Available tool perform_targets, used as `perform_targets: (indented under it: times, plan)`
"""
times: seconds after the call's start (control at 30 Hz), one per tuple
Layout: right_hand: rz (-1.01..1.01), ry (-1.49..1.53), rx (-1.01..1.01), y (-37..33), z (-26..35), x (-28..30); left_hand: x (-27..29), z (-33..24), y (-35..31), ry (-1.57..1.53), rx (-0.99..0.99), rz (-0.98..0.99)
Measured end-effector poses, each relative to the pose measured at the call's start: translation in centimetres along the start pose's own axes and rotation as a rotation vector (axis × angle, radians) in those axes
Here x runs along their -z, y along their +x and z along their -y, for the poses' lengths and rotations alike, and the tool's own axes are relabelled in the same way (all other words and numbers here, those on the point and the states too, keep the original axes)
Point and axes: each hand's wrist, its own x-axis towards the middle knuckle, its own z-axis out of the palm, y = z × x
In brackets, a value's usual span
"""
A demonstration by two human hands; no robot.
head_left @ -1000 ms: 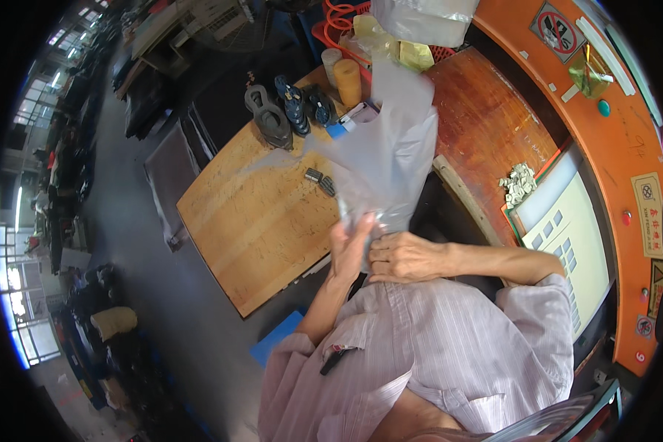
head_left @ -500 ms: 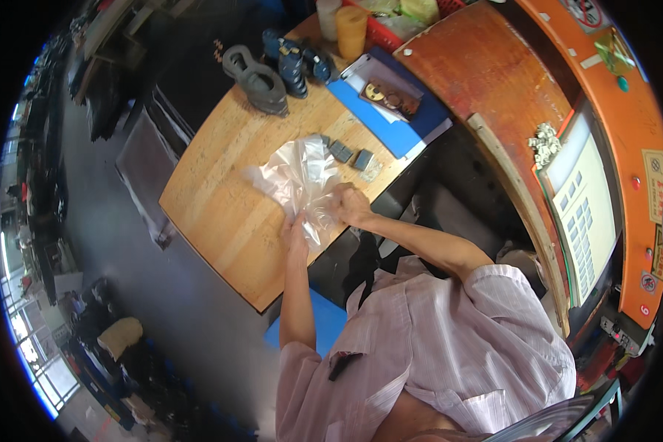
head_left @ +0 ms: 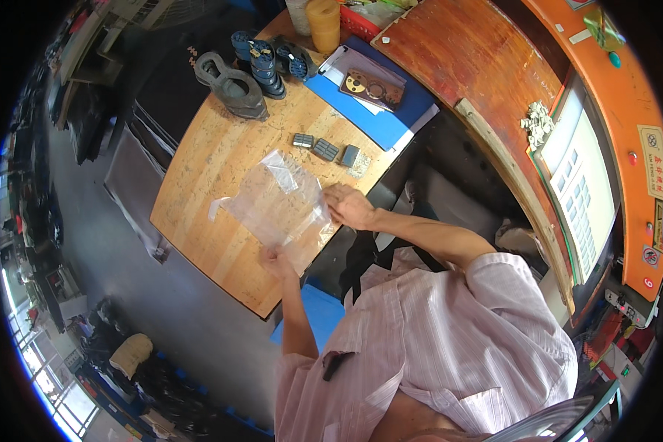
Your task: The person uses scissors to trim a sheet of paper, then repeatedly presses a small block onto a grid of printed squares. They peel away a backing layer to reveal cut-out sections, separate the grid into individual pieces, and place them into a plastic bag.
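Observation:
A clear plastic bag (head_left: 265,199) lies spread flat on the wooden table (head_left: 199,177). My left hand (head_left: 278,262) pinches its near edge close to the table's front. At the bag's right edge, my right hand (head_left: 348,206) has its fingers curled over the plastic. Just beyond the bag sit dark ribbed blocks: one on the left (head_left: 303,140), one in the middle (head_left: 325,149) and one on the right (head_left: 351,155), which is by a small clear packet (head_left: 360,166). The wood grain shows through the bag.
At the table's far end stand a grey hollow form (head_left: 232,88) and dark blue ribbed pieces (head_left: 261,62). A blue folder (head_left: 390,125) carries a brown patterned case (head_left: 373,88). Behind are an orange-yellow cup (head_left: 323,26) and a red basket (head_left: 361,26). A reddish wooden board (head_left: 464,51) rises at right.
The bag, bunched up and raised between my hands before, is now laid out flat on the table. My left hand has moved left and nearer to me. The view has shifted slightly.

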Motion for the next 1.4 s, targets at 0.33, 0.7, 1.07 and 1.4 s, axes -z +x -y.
perform_targets:
  times: [0.33, 0.7, 1.07, 1.4]
  plan:
    - [-0.122, -0.222, -0.328, 5.4, -7.1, 4.3, -5.5, -9.4, -6.2, 0.569, -0.807, 0.413]
    - [-0.233, -0.271, -0.292, 8.1, -9.8, 4.8, -13.9, -13.0, -4.8, 0.398, -0.652, 0.263]
    - [-0.160, -0.421, -0.103, 14.2, -9.8, 2.5, -6.3, -8.0, -6.7, 0.482, -0.620, 0.271]
    - [0.464, 1.218, 0.248, 4.7, 11.8, 14.0, -3.7, -7.1, -6.4, 0.389, -0.717, 0.174]
